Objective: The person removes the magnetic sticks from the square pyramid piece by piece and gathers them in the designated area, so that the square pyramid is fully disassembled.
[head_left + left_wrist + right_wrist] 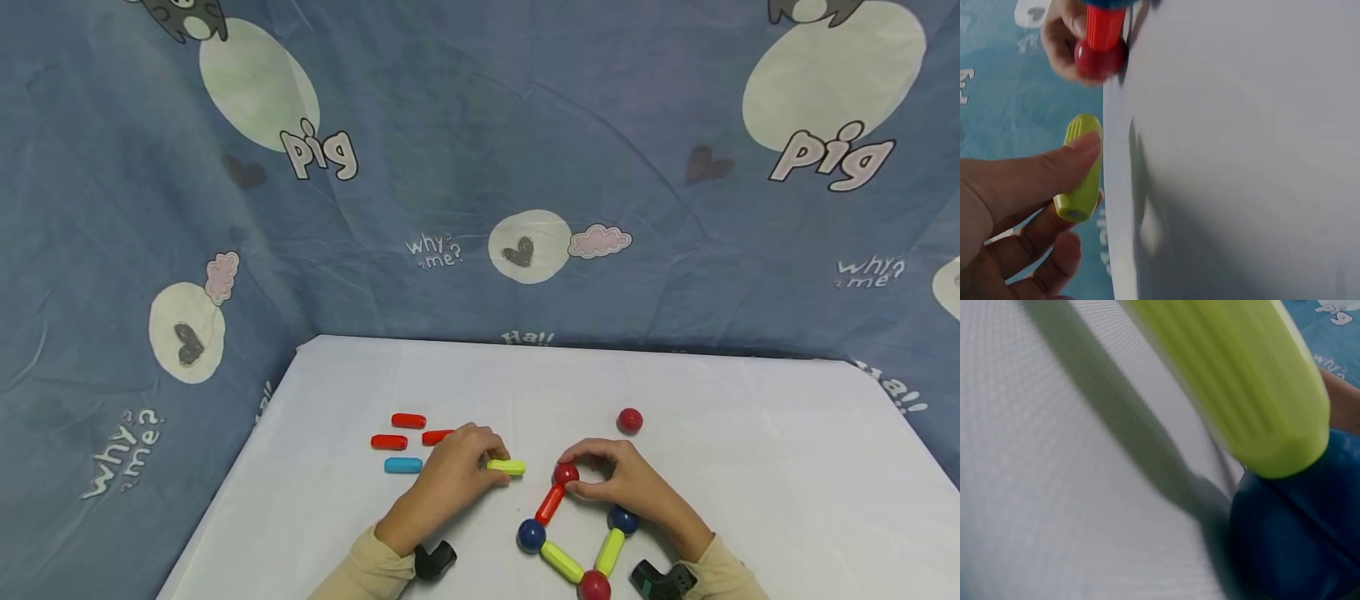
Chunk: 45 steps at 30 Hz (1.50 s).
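My left hand (pixel 463 463) pinches a yellow-green rod (pixel 506 467) between thumb and fingers; the left wrist view shows the rod (pixel 1082 169) held above the white table. Thumb and fingers of my right hand (pixel 618 475) grip a red ball (pixel 566 474). That ball joins a red rod (pixel 550 505), which runs to a blue ball (pixel 532 536). From there a yellow-green rod (pixel 562 562) leads to a red ball (pixel 595 586), and another yellow-green rod (pixel 611 552) leads up to a second blue ball (pixel 623 520), partly hidden under my right hand.
Left of my left hand lie red rods (pixel 408 421) and a light blue rod (pixel 403 465). A loose red ball (pixel 630 421) sits beyond my right hand. The white table (pixel 787 433) meets a blue printed cloth (pixel 450 167) at its back edge.
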Tool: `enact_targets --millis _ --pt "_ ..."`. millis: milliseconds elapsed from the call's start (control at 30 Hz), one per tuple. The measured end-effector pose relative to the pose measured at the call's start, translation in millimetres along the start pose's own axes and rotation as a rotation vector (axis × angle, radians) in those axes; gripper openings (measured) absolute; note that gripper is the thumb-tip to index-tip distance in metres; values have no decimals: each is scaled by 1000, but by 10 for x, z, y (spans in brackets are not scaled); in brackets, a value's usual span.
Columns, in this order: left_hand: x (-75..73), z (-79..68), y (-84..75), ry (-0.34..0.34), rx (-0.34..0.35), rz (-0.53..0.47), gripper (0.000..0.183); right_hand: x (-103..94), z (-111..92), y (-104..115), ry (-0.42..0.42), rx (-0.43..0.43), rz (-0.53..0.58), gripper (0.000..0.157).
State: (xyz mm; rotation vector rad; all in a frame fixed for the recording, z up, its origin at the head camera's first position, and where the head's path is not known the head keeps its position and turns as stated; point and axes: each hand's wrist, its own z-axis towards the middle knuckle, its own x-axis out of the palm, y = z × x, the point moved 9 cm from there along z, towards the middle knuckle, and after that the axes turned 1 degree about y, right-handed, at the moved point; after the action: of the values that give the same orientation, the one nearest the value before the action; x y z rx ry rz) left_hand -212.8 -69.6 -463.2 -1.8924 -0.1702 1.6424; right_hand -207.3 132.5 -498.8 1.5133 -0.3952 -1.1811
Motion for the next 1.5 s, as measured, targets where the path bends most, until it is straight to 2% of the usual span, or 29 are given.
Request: enact_targets --millis 100,200,367,667,1033,1233,1367,1500 --pt "-113 -59 129 -50 -39 40 20 -5 -1 -9 0 5 -2 31" --pt "-212 -106 199 -104 -29 79 20 -7 -4 -15 0 5 5 31" --pt "-316 -150 235 -175 24 147 20 -9 -9 -13 -3 0 7 31" --pt "-391 -174 264 -245 45 188 22 -6 10 5 -4 8 -12 30" --pt "-345 -163 309 -225 31 165 22 3 10 1 -2 12 -18 30" --pt "-328 -162 307 -190 24 143 26 11 8 -18 -4 13 -20 30" --pt "-279 -168 192 -118 34 77 24 9 5 -18 -5 16 -26 30" --pt "-82 -209 -7 27 49 -8 23 9 6 -11 -5 17 -29 29"
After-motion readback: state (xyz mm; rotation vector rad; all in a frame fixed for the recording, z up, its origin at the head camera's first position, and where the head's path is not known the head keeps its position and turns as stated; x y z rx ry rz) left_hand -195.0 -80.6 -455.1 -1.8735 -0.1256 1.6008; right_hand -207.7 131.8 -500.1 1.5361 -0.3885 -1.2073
